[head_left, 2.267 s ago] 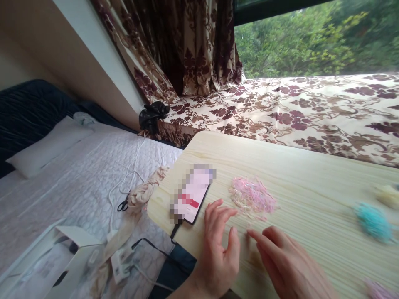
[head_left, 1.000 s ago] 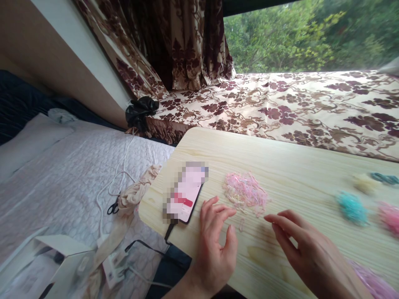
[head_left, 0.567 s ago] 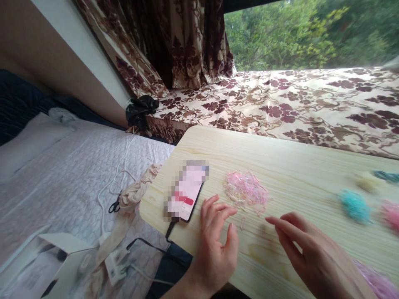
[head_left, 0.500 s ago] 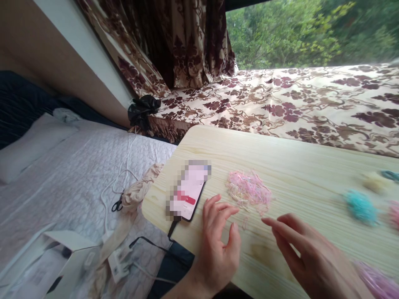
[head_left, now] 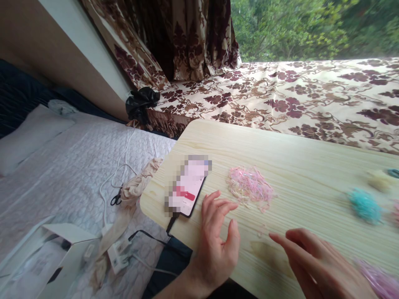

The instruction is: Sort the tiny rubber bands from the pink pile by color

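A loose heap of thin pink and cream strands (head_left: 249, 187) lies on the table in front of my hands. My left hand (head_left: 220, 232) is beside the phone and the heap, fingers curved and apart, holding nothing. To the right, my right hand (head_left: 318, 259) hovers low over the wood with its index finger stretched out. Just off that fingertip lies a small loose pink strand (head_left: 261, 231), apart from the heap; whether the finger touches it I cannot tell. The other fingers of the right hand bend downward and are partly hidden.
A phone (head_left: 188, 187) with a lit screen and plugged-in cable lies left on the wooden table (head_left: 296, 162). Rightward are turquoise (head_left: 364, 205), cream (head_left: 380, 180) and purple bundles (head_left: 378, 278). The bed (head_left: 90, 141) holds scissors (head_left: 116, 198), a power strip (head_left: 118, 255) and an opened white box (head_left: 67, 253).
My right hand has shifted right and toward me. The small loose pink strand now lies farther right and farther from the heap. My left hand has stayed nearly still.
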A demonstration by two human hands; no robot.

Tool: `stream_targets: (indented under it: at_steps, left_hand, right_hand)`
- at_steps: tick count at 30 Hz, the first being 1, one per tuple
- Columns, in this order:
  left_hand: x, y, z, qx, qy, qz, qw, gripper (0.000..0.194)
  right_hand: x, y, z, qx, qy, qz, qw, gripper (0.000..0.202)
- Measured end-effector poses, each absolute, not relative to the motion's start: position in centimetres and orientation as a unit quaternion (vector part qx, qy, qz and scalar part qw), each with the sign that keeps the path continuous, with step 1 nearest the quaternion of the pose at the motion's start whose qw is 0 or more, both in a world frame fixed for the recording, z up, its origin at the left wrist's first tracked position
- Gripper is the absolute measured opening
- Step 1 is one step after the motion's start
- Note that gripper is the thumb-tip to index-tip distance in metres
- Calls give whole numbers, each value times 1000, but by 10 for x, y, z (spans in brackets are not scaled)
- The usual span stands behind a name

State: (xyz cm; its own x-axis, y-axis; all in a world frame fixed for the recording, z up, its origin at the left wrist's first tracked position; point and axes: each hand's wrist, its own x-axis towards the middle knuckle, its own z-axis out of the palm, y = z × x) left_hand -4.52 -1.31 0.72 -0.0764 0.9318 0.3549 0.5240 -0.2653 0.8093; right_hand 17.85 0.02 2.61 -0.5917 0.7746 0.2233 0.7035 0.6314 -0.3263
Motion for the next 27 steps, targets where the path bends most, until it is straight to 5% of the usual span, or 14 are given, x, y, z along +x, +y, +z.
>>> stream_targets:
  at_steps: [15,27]
  left_hand:
    - [-45,-12,7,648,567,467,202,35]
    - [-44,-13,6,657,576,452,178,31]
  right_hand:
    - [147,34,34,-451,-869,158,130,27]
    - [182,-17,36,-566,-758,228,230,19]
